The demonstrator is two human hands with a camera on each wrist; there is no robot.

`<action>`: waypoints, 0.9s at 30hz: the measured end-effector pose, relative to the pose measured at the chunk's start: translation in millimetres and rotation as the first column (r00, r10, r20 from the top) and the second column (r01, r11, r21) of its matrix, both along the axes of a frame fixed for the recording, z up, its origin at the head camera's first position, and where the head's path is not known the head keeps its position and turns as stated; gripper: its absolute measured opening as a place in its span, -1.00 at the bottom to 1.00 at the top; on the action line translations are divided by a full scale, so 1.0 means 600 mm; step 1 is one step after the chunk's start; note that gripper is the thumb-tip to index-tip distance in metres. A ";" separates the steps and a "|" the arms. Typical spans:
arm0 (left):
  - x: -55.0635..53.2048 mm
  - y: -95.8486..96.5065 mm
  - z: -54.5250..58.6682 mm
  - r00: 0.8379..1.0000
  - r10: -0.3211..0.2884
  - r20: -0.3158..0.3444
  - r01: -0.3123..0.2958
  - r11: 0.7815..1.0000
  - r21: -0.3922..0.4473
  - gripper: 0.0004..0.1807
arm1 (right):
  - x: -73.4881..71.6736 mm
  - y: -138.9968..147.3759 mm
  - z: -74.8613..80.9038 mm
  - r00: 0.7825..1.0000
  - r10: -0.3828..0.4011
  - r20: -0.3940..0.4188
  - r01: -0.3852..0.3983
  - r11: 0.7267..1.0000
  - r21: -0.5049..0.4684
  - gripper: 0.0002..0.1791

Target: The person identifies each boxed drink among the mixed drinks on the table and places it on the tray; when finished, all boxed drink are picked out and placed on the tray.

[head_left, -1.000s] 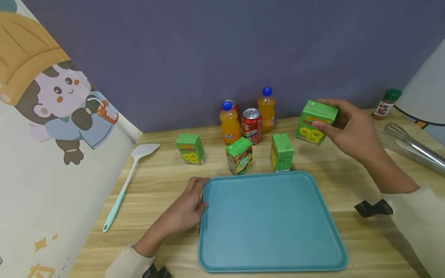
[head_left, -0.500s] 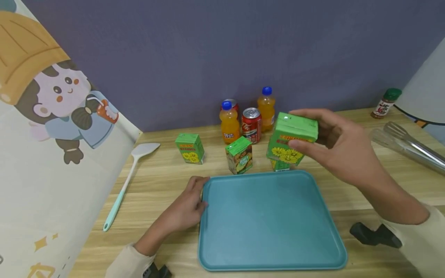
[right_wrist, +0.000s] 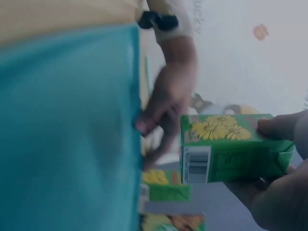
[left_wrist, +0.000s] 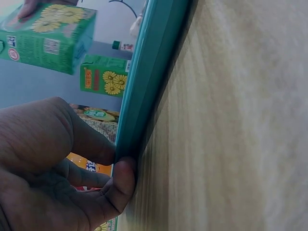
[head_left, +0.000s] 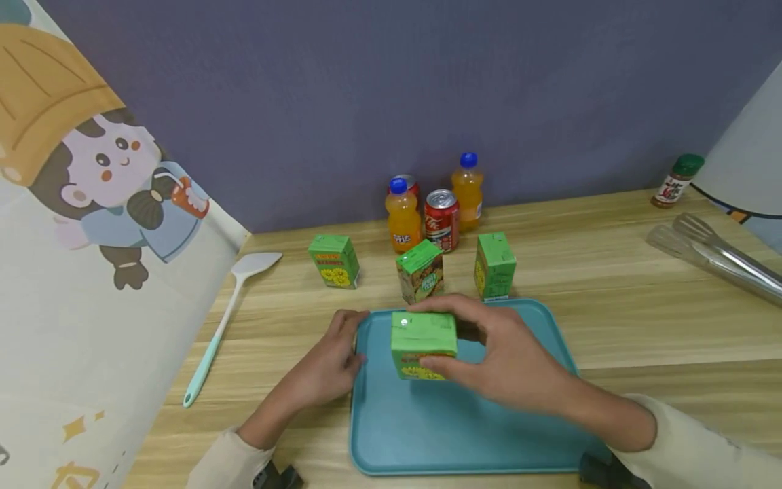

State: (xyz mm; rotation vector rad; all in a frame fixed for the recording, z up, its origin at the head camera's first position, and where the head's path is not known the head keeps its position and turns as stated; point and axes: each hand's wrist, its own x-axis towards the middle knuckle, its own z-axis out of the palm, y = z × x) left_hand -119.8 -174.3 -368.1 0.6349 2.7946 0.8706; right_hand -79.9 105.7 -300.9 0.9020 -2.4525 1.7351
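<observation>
My right hand [head_left: 510,356] holds a green drink carton with yellow flowers [head_left: 423,339] between thumb and fingers, over the upper left part of a blue tray [head_left: 476,435]. The right wrist view shows the same carton [right_wrist: 231,149] gripped by one end, apart from the tray surface. With thumb and fingertips, my left hand [head_left: 326,360] pinches the tray's left rim; the left wrist view has these fingertips [left_wrist: 124,178] right at the rim. Behind the tray stand a brown-and-green carton [head_left: 421,275] and two green flower cartons, one on the left [head_left: 334,263] and one on the right [head_left: 496,266].
Two orange drink bottles [head_left: 403,221] and red cans [head_left: 442,221] stand at the back by the dark wall. A white spatula with a mint handle [head_left: 226,319] lies left. On the right lie metal tongs [head_left: 721,255], near a green-capped spice jar [head_left: 677,182].
My right hand has carried the green carton left and toward me, from beside the back row to above the tray. The left hand stays at the tray's rim.
</observation>
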 end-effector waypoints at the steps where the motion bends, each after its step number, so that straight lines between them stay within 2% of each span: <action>1: 0.000 0.000 0.000 1.000 0.002 0.004 -0.002 1.000 0.002 -0.31 | 0.001 -0.005 -0.007 1.000 0.018 0.016 -0.018 1.000 -0.002 -0.42; 7: 0.001 0.000 0.000 1.000 0.000 0.015 0.000 1.000 0.003 -0.32 | 0.007 -0.024 -0.040 0.995 0.066 0.081 -0.067 0.998 0.012 -0.43; 14: 0.001 0.001 0.000 1.000 -0.006 0.014 0.006 1.000 0.005 -0.32 | 0.011 -0.038 -0.068 0.988 0.098 0.122 -0.106 0.993 0.060 -0.42; 20: 0.001 0.001 -0.001 1.000 -0.012 -0.006 0.012 1.000 0.012 -0.32 | 0.009 -0.040 -0.072 0.988 0.115 0.107 -0.130 0.982 0.139 -0.42; 27: 0.002 0.000 -0.004 1.000 -0.009 -0.022 0.010 1.000 0.009 -0.32 | 0.010 -0.039 -0.064 0.988 0.127 0.091 -0.143 0.970 0.196 -0.39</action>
